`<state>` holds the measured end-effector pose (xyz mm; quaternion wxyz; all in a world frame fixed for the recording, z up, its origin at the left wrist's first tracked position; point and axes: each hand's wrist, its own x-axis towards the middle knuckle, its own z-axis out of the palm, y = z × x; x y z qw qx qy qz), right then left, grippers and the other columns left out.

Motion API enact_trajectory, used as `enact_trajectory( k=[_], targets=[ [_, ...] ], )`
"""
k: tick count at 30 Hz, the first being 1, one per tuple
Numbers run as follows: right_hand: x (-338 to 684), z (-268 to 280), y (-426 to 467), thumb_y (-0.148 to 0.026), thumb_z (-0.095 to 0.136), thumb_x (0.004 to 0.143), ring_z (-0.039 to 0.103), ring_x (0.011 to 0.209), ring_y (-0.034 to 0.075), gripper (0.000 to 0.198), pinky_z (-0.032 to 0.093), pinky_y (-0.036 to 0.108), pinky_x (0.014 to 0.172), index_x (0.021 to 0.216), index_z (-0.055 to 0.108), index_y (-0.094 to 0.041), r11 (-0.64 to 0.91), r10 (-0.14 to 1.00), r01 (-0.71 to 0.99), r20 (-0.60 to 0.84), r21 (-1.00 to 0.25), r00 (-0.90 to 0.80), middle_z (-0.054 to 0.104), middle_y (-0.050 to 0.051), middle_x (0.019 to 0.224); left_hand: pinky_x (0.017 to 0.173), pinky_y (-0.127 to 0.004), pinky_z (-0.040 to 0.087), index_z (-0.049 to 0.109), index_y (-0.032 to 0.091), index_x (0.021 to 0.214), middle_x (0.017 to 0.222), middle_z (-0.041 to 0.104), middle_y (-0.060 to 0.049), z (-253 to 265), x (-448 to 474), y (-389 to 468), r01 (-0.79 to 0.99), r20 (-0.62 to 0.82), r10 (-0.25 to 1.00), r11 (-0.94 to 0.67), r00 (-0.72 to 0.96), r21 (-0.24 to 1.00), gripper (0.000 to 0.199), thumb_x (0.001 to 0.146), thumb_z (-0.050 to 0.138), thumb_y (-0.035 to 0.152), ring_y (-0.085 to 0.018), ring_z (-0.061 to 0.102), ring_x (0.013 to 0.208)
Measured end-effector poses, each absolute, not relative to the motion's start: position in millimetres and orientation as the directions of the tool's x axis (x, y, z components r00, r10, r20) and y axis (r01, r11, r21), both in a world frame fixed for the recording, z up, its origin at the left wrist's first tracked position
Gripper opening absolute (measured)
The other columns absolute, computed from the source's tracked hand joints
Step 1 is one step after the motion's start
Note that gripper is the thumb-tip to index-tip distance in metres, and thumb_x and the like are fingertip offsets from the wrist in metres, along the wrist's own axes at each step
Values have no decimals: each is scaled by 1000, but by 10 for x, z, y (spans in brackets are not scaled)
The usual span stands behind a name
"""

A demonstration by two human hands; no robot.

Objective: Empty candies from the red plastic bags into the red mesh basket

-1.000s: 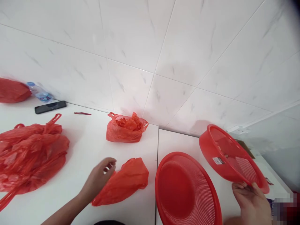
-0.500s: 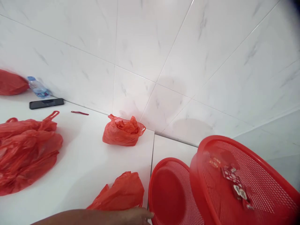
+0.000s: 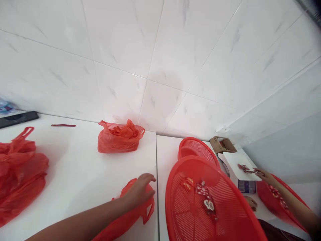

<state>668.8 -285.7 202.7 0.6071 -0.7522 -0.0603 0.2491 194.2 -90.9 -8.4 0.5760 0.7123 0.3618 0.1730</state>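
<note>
Spread, the left hand (image 3: 140,191) is reaching over a red bag (image 3: 132,215); a basket (image 3: 232,212) is tilting to its right. Beyond, a marbled wall (image 3: 120,43) is edging the white tabletop (image 3: 80,167). The right hand's state I cannot tell.

So the left hand (image 3: 139,192) is showing up totally bare, and the forearm (image 3: 82,219) is showing bare skin too, right down to where the bottom of the view is cutting it off. It's looking pretty slim, widening smoothly from a narrower wrist (image 3: 125,201). The back of the hand is looking smooth and kinda rounded, tapering into slender fingers (image 3: 148,176), with a shorter thumb (image 3: 150,193). Some fingers are hiding behind others, and the nails are looking too small to make out.
</note>
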Motion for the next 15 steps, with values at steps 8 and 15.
enact_trajectory(
  k=[8,15],
  targets=[
    [5684,866,-2565,-37,57,48,53,118,45,94,52,65,39,131,26,-68,-134,48,-232,-240,-964,970,53,-6,134,98,-51,40,31,27,148,153,34,-16,-548,598,-1347,775,-424,767,-146,481,614,105,48,61,11,-40,42,132],
    [4888,441,-2675,-50,64,51,56,114,44,79,50,54,35,124,39,-64,-113,184,-143,-162,-983,970,56,0,131,56,-26,46,58,20,91,65,63,3,-146,362,-896,316,-517,810,431,278,845,26,66,50,18,-17,62,59]
  ],
)
